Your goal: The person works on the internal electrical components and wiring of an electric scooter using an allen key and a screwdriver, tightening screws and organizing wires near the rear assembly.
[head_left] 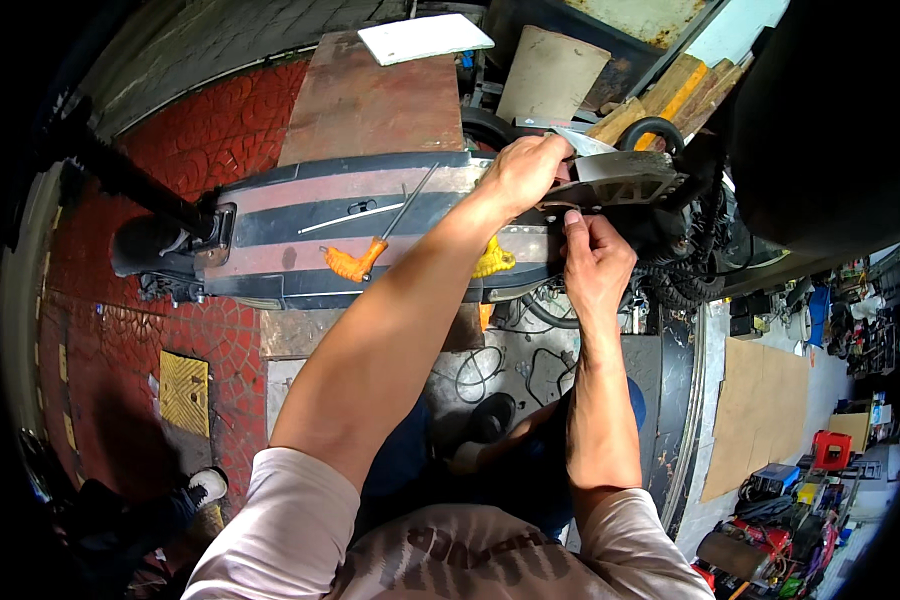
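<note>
A long electric scooter deck [270, 225] with dark and faded pinkish stripes lies across in front of me. My left hand [523, 178] reaches over its right part, curled at a grey metal bracket [625, 180]; its fingertips are mostly hidden. Just below, my right hand [598, 258] is closed, thumb against bent fingers, by a thin reddish piece near the deck's edge. What either hand grips is too small or covered to name. On the deck lie an orange-handled screwdriver [355, 262], a thin white rod [350, 218] and a yellow object [493, 260] partly behind my left forearm.
Dark cables and a tyre [685, 285] crowd the right end. Behind the deck are a brown board [375, 100], a white panel [425, 38] and wood planks [675, 90]. Tools and a red box [832, 450] lie far right. Another person's shoe [208, 485] shows lower left.
</note>
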